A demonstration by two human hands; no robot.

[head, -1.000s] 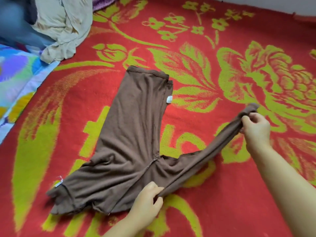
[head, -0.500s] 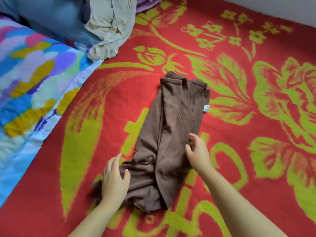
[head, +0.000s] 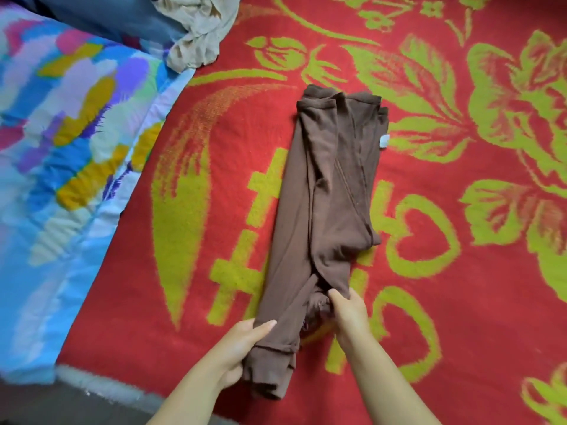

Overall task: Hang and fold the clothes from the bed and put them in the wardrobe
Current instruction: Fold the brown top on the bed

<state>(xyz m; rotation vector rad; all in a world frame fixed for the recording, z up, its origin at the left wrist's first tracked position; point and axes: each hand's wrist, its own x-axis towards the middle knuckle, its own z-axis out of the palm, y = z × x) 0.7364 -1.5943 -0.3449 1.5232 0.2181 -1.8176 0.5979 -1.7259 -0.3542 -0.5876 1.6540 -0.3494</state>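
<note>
Below, line by line:
Surface: a bed covered by a red blanket (head: pixel 429 317) with a large yellow-green pattern of flowers, leaves and heart shapes; it fills most of the view.
Left side: a quilt (head: pixel 61 148) in blue, purple, pink and mustard patches lies along the blanket's left edge, blurred.
Near corner: at bottom left a pale bed edge and a dark strip of floor (head: pixel 46 406) show below the quilt.
Top left: a crumpled beige garment (head: pixel 199 29) lies at the blanket's upper edge, touching the quilt; a grey-blue cloth (head: pixel 116 16) lies just behind it.
Garment: a brown garment (head: pixel 331 194) lies near the middle of the blanket, folded into a long narrow strip running away from the person, its near end bunched; a small white tag (head: pixel 384 140) sticks out on its right edge near the far end.
Left hand: the left hand (head: pixel 242 348) grips the near left end of the brown garment, thumb on top and fingers curled beneath the folded hem.
Right hand: the right hand (head: pixel 346 308) pinches a bunched fold at the strip's near right side, fingers curled into the cloth.
Arms: both bare forearms enter from the bottom edge.
</note>
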